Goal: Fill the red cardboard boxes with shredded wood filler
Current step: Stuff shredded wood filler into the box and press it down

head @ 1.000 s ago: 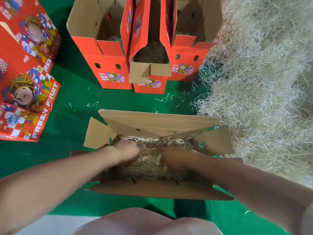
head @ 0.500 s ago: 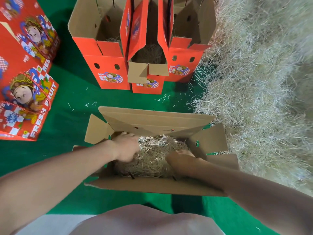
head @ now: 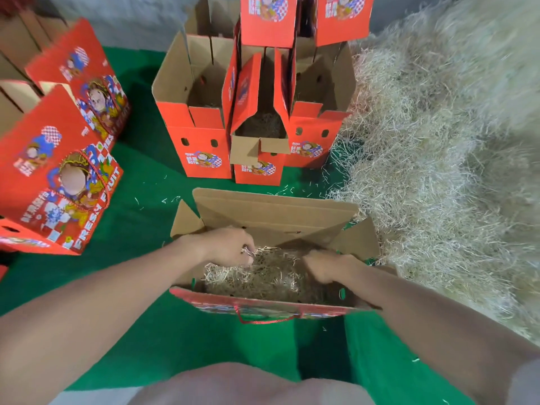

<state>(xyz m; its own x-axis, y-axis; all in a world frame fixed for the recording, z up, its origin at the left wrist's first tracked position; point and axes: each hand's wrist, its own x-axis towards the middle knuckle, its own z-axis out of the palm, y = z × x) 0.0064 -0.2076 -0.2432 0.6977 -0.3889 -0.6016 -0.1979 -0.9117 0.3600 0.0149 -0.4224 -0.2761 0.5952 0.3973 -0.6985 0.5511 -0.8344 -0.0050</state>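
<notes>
Both hands are reaching into the open red cardboard box, which is standing on the green mat. The left hand is pinching some strands of the shredded wood filler lying inside this box. The right hand is pushing its bent fingers into the same filler; whether it is gripping any, I cannot tell. A big pile of loose filler is lying just beside the box on the right, and three more open boxes are standing behind.

Left hand now pinching filler strands, right hand shifted rightward, box red front showing
</notes>
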